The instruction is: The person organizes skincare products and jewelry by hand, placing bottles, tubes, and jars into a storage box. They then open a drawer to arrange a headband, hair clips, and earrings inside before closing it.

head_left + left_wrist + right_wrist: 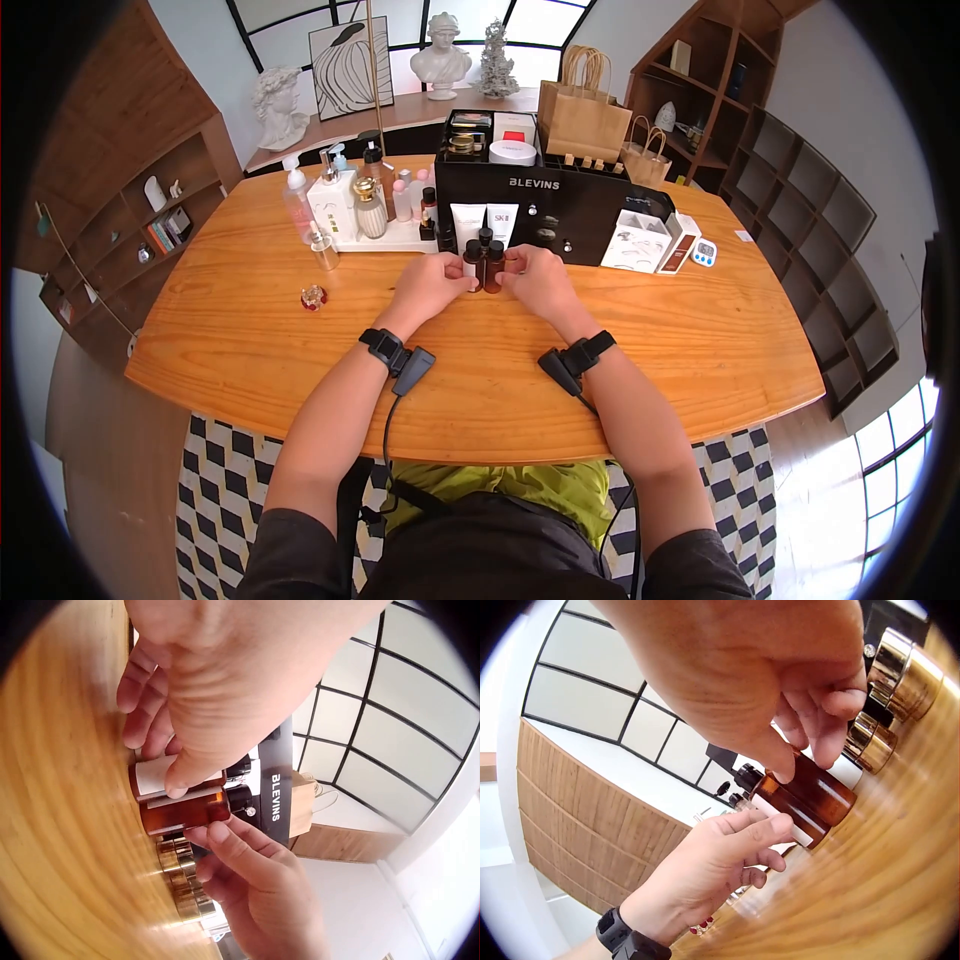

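Two small amber bottles with black caps stand side by side on the wooden table, in front of a third dark-capped one. My left hand [432, 287] holds the left bottle [151, 778], which has a white label, between thumb and fingers. The right bottle [174, 815] is gripped by my right hand [540, 286], thumb at its near side. In the right wrist view my left hand [697, 866] and right hand [757, 682] meet at the upright, adjoining bottles. White tubes [501, 222] stand just behind.
A black BLEVINS organizer [590, 215] stands behind, with white boxes [637, 242] and a small timer [704, 252] at its right. Pump bottles [298, 195] and a perfume bottle [370, 210] are at the left. A red-and-gold item [314, 297] lies left of my hands.
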Demonstrator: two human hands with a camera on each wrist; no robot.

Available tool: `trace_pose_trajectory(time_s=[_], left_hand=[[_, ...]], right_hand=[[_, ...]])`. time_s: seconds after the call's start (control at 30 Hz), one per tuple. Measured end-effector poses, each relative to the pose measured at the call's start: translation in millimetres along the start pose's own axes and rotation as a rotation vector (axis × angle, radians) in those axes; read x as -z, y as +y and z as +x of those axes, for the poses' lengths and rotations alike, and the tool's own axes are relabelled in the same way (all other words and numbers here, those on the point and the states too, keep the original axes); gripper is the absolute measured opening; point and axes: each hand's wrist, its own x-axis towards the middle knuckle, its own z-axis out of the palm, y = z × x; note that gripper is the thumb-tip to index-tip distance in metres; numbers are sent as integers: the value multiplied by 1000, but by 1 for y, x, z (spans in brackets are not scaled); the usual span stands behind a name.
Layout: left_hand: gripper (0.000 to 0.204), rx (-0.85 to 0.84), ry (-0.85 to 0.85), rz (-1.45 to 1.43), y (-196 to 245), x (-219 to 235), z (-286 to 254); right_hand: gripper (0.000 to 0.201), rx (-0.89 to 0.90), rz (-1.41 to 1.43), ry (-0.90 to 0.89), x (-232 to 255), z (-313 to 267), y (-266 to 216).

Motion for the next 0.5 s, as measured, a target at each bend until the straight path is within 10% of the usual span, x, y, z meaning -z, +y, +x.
trace_pose_trajectory(time_s=[0.5], left_hand=[[42,12,-38,-106,-15,18,5]], right_hand=[[43,32,64,53,10,-6,7]])
